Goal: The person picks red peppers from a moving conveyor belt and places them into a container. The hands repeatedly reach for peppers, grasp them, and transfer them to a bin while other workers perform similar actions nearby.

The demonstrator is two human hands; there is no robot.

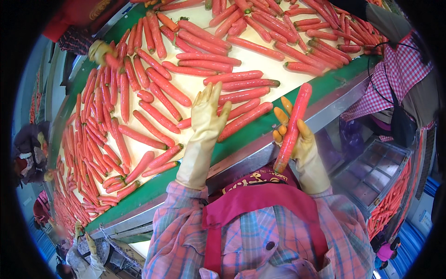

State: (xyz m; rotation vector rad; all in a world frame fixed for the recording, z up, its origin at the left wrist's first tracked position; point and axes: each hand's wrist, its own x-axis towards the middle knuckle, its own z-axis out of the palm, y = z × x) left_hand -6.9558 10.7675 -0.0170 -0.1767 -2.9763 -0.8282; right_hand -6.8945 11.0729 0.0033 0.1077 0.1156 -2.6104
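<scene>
Both my hands wear pale yellow rubber gloves with darker fingertips. My right hand [296, 136] grips one long orange-red carrot [293, 127] above the table's near edge, its narrow end pointing up and away from me. Over the sorting table, my left hand [208, 111] is spread with the fingers pointing away from me. Just right of it lie several loose carrots [245, 120], and part of one is hidden behind its thumb. Whether the left palm touches a carrot I cannot tell. The pale table surface [258, 61] shows between the carrots.
A green border strip [240, 151] and a metal rail [244, 162] run along the near edge. Carrots crowd the left side [94, 146]. Across the table, a co-worker's gloved hand [101, 52] holds a carrot. A person in a checked apron [400, 69] stands at right, near a crate [373, 171].
</scene>
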